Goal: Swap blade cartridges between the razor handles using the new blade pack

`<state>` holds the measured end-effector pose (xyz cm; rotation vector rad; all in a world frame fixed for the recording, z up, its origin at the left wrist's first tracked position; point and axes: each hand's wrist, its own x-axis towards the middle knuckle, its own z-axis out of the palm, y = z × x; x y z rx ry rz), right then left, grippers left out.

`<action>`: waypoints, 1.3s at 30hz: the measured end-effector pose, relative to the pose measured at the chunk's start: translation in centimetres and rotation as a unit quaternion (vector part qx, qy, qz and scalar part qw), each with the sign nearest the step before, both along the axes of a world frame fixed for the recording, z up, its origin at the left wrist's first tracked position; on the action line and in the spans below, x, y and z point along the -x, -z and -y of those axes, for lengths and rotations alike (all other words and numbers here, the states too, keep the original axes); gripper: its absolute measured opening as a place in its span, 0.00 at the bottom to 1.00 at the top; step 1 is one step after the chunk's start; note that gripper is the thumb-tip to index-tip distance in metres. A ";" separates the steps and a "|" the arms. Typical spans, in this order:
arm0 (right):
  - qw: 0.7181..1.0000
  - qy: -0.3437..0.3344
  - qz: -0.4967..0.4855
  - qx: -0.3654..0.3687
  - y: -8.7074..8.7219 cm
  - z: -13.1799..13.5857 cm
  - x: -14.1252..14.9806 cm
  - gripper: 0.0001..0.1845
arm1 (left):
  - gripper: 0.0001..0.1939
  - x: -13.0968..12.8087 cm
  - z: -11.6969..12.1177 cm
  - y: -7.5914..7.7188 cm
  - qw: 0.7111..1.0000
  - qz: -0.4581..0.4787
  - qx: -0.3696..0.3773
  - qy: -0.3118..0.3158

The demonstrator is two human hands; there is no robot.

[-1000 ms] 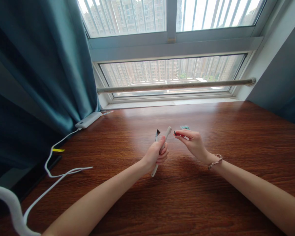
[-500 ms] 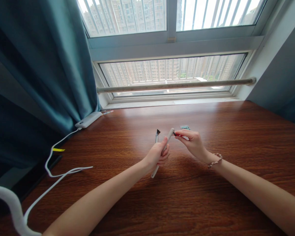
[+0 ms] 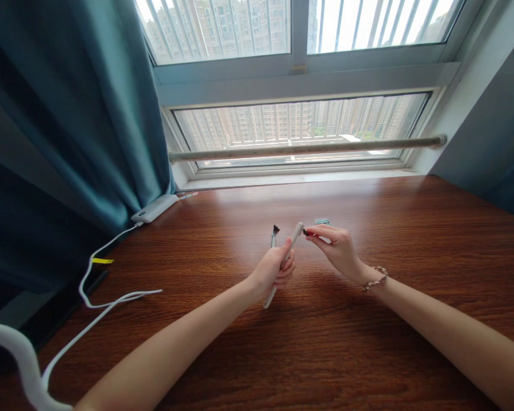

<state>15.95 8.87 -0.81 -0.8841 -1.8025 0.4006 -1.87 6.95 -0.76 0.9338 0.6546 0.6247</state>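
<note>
Braided bracelet, slim, pale and brown strands twisted together, sits on the wrist just behind the right hand. Right forearm bare behind it. Left hand bare, left forearm behind it likewise.

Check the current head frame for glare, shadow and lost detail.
Head view, upper right: window pane overexposed; head view, far tabletop: pale glare; head view, left: lower curtain folds nearly black; head view, centre: dark piece in right fingers too small to identify.
</note>
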 end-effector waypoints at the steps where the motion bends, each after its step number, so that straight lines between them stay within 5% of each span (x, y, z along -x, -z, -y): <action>1: 1.000 0.000 0.001 0.000 0.0 0.0 0.0 0.08 | 0.26 0.0 0.0 0.0 1.000 0.001 -0.002 -0.009; 16: 1.000 -0.010 0.026 -0.013 0.2 0.1 0.0 0.09 | 0.27 -0.1 0.1 -0.4 0.999 0.021 0.019 -0.025; 22: 0.999 -0.006 0.026 -0.021 0.5 -0.1 0.1 0.09 | 0.27 -0.1 0.2 -0.2 1.000 0.016 0.020 0.015; 39: 0.995 -0.066 0.065 -0.039 0.7 0.3 0.4 0.10 | 0.18 -0.4 0.2 -0.5 0.995 0.008 -0.039 -0.090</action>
